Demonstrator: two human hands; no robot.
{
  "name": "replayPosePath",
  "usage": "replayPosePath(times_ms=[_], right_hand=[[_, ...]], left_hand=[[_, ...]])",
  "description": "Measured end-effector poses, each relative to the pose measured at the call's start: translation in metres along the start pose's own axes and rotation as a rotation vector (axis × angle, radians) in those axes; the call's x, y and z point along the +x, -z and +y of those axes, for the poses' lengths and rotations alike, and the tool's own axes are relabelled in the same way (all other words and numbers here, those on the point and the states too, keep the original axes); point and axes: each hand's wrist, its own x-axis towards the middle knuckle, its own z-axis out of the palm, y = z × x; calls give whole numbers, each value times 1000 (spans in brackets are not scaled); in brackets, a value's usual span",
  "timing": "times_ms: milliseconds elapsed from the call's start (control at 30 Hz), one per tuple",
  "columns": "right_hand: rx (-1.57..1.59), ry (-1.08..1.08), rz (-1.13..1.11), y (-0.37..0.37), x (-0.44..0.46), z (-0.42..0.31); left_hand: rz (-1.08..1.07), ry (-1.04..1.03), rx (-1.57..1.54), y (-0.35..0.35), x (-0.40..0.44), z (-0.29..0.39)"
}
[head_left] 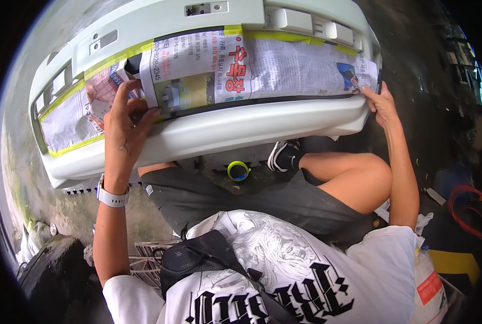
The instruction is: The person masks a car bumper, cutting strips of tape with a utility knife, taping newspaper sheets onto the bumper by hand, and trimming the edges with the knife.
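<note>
A large white car bumper [225, 121] lies across my lap and the space in front of me. Along its recessed middle runs a printed newspaper sheet [289, 67], edged at the top with yellow masking tape [284, 36]. My left hand [126, 116] is closed at the sheet's left edge, thumb and fingers bent around it. At the right end, my right hand [382, 105] grips the sheet's corner, thumb on the paper and other fingers partly hidden. Further left, another newspaper piece [68, 121] is taped down, with a dark gap between the two.
A yellow tape roll [239, 171] rests on the floor between the bumper and my crossed legs. Red cable [465, 208] lies coiled at the far right, near a white bag with a red label [430, 289]. A dark block [55, 275] stands at lower left.
</note>
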Motion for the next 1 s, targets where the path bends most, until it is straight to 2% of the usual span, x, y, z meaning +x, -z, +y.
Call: replayPosePath(times_ms=[200,267,300,400,567,800,933,1000], right_hand=[[-62,22,-18,11,-6,-2],[66,26,-197,17,-8,1],[66,27,-199,17,-10,0],[5,15,-182,8,-19,-7],[-142,16,-21,1,-8,2],[-90,31,-59,5,-15,3],[-150,72,-20,3,-10,7],[-171,155,19,-3,-9,9]], left_hand=[[-58,-25,102,0,3,2],[-79,-30,17,3,4,-3],[-78,-29,19,1,3,-3],[-56,-28,-96,-4,3,-5],[-46,-93,64,-8,3,-11],[-15,-128,110,-10,4,-14],[-32,-93,291,-9,5,-10],[-31,-84,270,-11,6,-5]])
